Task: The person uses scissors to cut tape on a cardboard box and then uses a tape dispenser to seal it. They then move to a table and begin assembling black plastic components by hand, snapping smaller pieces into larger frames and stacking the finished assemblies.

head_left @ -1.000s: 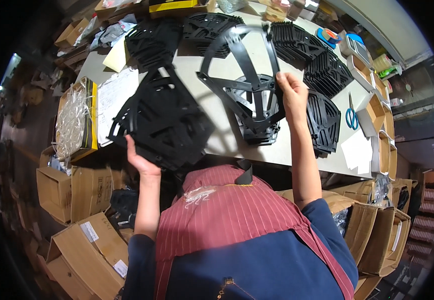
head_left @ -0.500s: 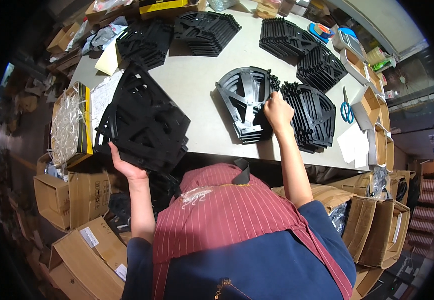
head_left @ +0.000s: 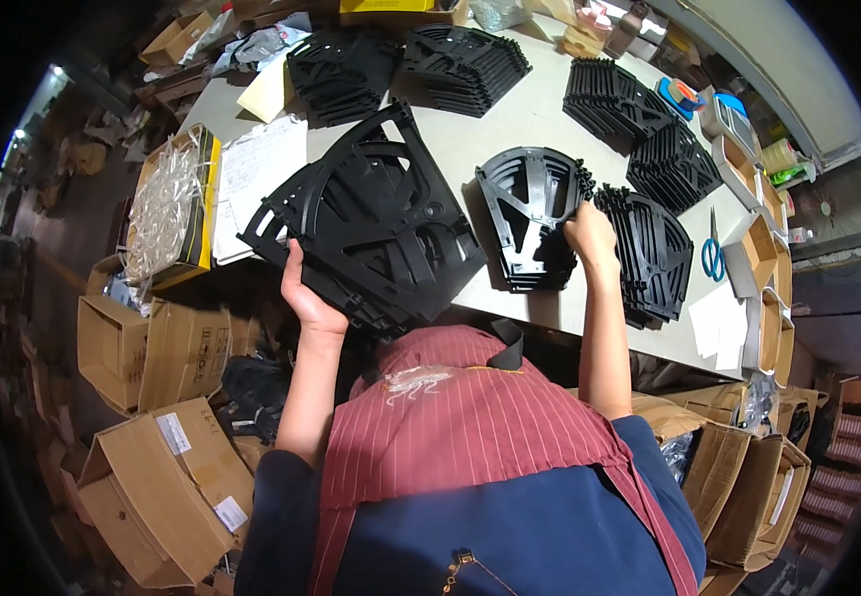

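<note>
My left hand [head_left: 311,303] grips the near left edge of large black plastic frames [head_left: 376,214], thumb on top and the other fingers hidden beneath. These frames are tilted over the table's front left part, more than one lying together. My right hand [head_left: 591,236] is closed at the right edge of a stack of black fan-shaped plastic frames [head_left: 525,263], whose top piece shines in the light. Its fingertips are partly hidden. Touching or close on the right of that hand is another stack of ribbed black frames [head_left: 654,253].
More black frame stacks [head_left: 465,65] stand along the table's far side. At left are papers [head_left: 252,179] and a box of clear plastic pieces [head_left: 167,214]. Blue-handled scissors [head_left: 713,256], white paper [head_left: 718,323] and small cartons [head_left: 753,253] line the right. Cardboard boxes [head_left: 167,487] flank me.
The view has shifted, so the table sits further right and lower. My left hand has brought the large frames rightward and turned them somewhat. My right hand stays at the fan-shaped stack.
</note>
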Tool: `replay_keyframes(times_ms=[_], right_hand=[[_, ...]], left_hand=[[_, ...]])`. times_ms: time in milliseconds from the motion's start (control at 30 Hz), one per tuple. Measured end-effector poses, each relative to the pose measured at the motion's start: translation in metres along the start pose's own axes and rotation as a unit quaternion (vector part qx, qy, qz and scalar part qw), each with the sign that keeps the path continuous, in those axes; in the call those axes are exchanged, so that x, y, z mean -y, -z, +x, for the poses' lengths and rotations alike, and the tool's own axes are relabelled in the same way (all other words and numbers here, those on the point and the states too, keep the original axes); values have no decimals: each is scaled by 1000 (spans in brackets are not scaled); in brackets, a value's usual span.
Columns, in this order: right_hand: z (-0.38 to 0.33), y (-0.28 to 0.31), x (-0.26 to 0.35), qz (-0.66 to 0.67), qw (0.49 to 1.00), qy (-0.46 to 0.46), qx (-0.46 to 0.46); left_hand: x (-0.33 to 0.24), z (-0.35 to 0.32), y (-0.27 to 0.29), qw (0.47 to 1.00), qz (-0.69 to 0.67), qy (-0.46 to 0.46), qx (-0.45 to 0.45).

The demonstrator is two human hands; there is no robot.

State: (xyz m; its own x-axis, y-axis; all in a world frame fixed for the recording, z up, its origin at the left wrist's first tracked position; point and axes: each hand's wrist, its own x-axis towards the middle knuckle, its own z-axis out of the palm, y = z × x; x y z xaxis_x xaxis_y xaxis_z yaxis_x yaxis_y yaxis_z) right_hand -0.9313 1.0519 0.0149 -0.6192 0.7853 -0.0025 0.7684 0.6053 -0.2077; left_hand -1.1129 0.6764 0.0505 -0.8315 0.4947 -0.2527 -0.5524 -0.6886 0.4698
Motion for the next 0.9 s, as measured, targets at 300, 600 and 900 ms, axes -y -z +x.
replay_keyframes(times_ms=[300, 600, 900], right_hand=[[4, -19, -13, 18, 998, 31, -48], [-56, 91, 87, 221, 962, 158, -38], [-61, 84, 104, 323, 908, 266, 37]], left_hand=[[6, -1, 4, 1000, -7, 1, 26], [16, -6, -4, 998, -4, 54, 40], [22, -16, -3, 998, 2, 48, 29]])
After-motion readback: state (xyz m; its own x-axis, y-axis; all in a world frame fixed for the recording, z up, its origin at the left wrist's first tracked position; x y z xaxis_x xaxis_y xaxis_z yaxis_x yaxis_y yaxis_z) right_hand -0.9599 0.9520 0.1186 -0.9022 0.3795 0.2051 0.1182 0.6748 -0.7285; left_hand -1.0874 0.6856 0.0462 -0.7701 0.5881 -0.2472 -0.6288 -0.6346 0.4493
